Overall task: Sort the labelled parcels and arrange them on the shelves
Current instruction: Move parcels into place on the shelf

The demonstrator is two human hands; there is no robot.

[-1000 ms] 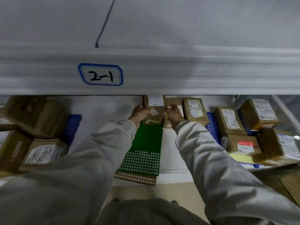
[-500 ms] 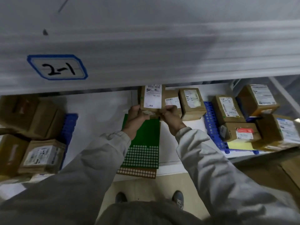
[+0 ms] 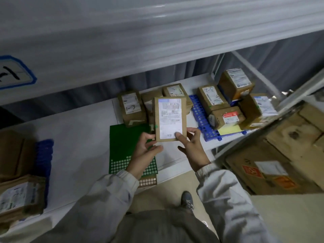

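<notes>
A flat brown parcel (image 3: 170,118) with a white barcode label is held upright above the white shelf (image 3: 84,137), label facing me. My left hand (image 3: 145,153) pinches its lower left corner. My right hand (image 3: 191,149) grips the lower right corner, thumb on the label. Behind it on the shelf stands a brown parcel marked 1-3 (image 3: 131,107), with two more parcels (image 3: 175,92) beside it. A parcel marked 2-5 (image 3: 212,98) lies on a blue grid mat (image 3: 201,118) with several others.
A green dotted mat (image 3: 122,146) lies under my hands. Brown parcels (image 3: 19,195) and a blue mat (image 3: 43,158) sit at the shelf's left. Above runs a shelf edge with a blue-framed tag (image 3: 14,72). Large cartons (image 3: 273,155) stand on the floor at right.
Both hands have drawn the flat parcel back from the row at the shelf's rear and raised it, label up. The view has swung to the right.
</notes>
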